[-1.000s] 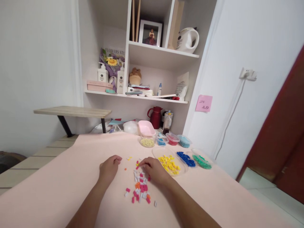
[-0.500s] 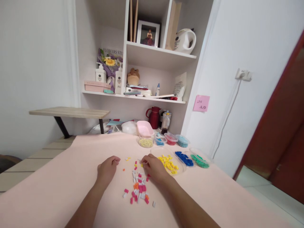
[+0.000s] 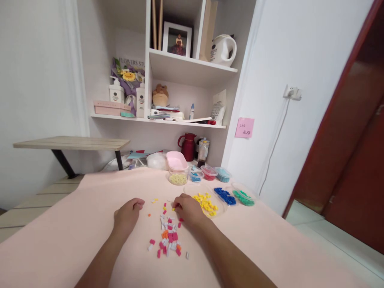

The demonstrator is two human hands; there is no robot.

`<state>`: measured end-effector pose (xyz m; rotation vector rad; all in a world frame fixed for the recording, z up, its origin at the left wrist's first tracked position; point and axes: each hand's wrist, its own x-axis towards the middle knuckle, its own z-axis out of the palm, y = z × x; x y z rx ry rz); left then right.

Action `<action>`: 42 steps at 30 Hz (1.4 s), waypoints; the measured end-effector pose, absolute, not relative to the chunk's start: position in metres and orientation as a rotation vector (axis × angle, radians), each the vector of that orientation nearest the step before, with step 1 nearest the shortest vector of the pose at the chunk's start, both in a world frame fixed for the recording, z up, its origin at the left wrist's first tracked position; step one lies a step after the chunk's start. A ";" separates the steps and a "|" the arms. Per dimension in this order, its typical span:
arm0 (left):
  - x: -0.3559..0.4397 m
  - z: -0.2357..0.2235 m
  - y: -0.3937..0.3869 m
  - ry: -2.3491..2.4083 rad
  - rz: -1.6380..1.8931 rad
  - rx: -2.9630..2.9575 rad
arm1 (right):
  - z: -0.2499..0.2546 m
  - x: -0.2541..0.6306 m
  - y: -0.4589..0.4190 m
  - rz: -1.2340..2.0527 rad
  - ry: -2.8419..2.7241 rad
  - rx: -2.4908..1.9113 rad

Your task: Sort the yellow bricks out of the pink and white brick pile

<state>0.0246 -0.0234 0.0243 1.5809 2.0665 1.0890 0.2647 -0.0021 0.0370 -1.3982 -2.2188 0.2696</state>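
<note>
A loose pile of small pink, white and orange bricks [image 3: 168,236] lies on the pale pink table cover [image 3: 75,224]. My right hand [image 3: 187,209] rests at the pile's far end, its fingertips pinched on a small yellow brick [image 3: 173,209]. My left hand [image 3: 127,214] lies to the left of the pile, fingers curled into a loose fist, with nothing visible in it. Two stray yellow bricks [image 3: 154,201] and one orange brick [image 3: 149,215] lie between the hands.
Clear trays of yellow bricks [image 3: 205,202], blue bricks [image 3: 225,196] and green bricks [image 3: 243,197] sit right of my hand. Small tubs [image 3: 178,178] and a pink lid [image 3: 176,161] stand behind. A shelf unit [image 3: 186,72], red jug [image 3: 188,147] and wooden side shelf [image 3: 72,143] are at the back.
The camera has swung to the right, so everything sits further left in view. My right hand's fingertips have closed on a yellow brick at the pile's far end. My left hand has stayed put.
</note>
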 end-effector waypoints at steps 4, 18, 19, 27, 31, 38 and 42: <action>0.023 0.024 -0.021 2.072 1.075 1.595 | 0.041 0.265 -0.004 0.244 -2.186 -1.390; 0.021 0.023 -0.017 2.067 1.067 1.607 | 0.059 0.339 0.014 0.026 -1.657 -1.520; 0.021 0.023 -0.017 2.068 1.069 1.606 | 0.058 0.338 0.014 0.013 -1.632 -1.509; 0.025 0.024 -0.021 2.064 1.065 1.603 | 0.044 0.285 -0.001 0.380 -2.015 -1.040; 0.024 0.024 -0.023 2.039 1.047 1.614 | 0.029 0.259 -0.006 0.321 -2.279 -1.041; 0.025 0.025 -0.026 2.026 1.035 1.619 | 0.028 0.250 0.000 0.192 -2.384 -1.167; 0.025 0.023 -0.025 2.019 1.035 1.612 | 0.033 0.254 -0.001 0.295 -2.334 -1.214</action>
